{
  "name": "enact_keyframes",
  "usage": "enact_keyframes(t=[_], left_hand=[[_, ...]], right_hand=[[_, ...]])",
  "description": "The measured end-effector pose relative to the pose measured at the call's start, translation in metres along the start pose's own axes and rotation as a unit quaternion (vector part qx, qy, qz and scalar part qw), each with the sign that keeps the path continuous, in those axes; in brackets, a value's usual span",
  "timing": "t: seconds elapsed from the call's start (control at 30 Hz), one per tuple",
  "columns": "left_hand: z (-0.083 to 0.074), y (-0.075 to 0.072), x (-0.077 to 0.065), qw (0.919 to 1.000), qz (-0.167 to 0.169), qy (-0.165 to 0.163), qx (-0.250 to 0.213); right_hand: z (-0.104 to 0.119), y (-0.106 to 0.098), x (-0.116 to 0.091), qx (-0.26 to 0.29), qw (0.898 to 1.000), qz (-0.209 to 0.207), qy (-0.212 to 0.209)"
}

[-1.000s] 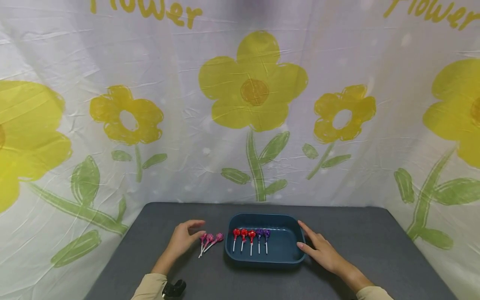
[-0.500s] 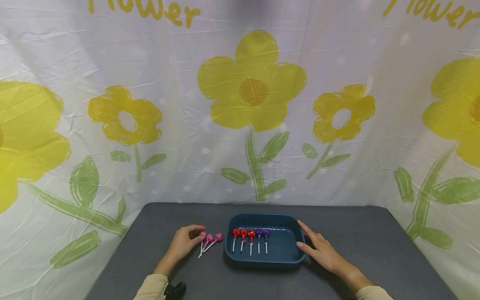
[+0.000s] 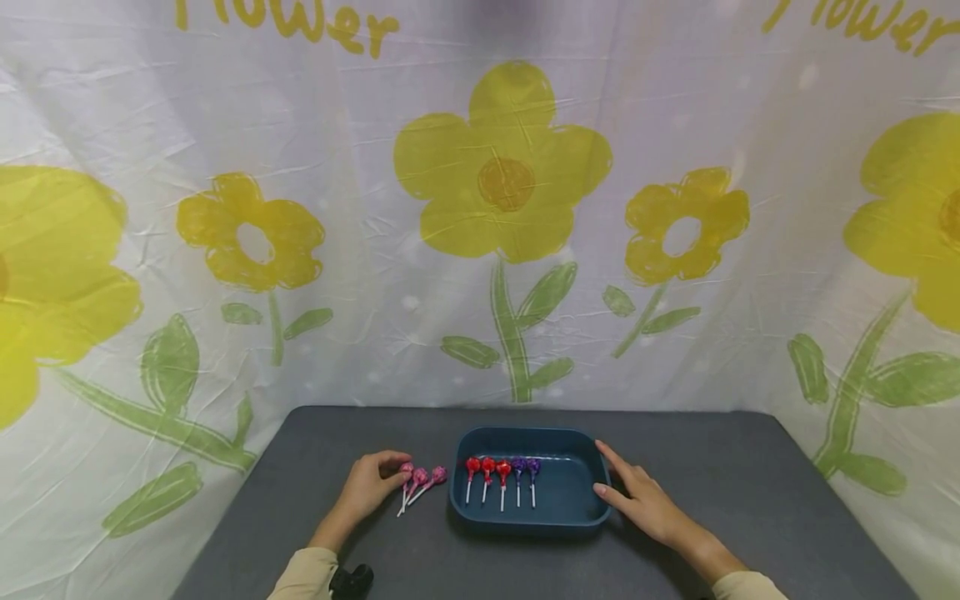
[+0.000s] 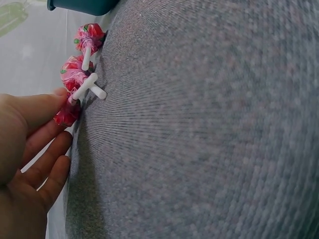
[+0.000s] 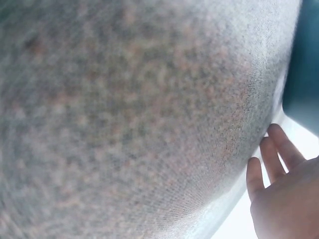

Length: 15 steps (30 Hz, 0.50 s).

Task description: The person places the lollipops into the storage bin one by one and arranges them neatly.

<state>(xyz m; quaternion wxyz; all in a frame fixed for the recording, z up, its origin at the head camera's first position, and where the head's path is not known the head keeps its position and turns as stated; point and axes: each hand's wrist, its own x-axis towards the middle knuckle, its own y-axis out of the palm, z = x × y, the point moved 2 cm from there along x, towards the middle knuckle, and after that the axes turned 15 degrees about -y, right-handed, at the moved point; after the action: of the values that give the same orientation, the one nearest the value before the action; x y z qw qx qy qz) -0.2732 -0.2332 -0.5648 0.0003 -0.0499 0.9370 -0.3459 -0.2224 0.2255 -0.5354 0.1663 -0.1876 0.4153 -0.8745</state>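
My left hand is by a small cluster of three pink lollipops at the left of the tray. Thumb and index finger pinch the leftmost pink lollipop at its wrapped head, the other fingers spread below. Its white stick crosses the stick of the middle pink lollipop; the third pink lollipop lies nearest the tray. On the right, my right hand rests against the end of a dark blue tray, thumb at the rim, fingers fairly straight. In the right wrist view, several fingers stretch along the table beside the tray.
Inside the tray, three red lollipops and two purple lollipops lie in a row, sticks toward me. A grey table bears everything. Behind it hangs a white curtain painted with yellow flowers.
My left hand's thumb and index finger have closed onto the leftmost pink lollipop's head. The right hand, the tray and the lollipops inside it stay in place.
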Motion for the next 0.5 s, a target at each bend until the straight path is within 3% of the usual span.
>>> enact_keyframes(t=[0.5], left_hand=[[-0.0035,-0.0035,-0.0006,0.9996,0.018,0.013,-0.016]], right_hand=[[0.0010,-0.0008,0.0003,0.004,1.000,0.002,0.004]])
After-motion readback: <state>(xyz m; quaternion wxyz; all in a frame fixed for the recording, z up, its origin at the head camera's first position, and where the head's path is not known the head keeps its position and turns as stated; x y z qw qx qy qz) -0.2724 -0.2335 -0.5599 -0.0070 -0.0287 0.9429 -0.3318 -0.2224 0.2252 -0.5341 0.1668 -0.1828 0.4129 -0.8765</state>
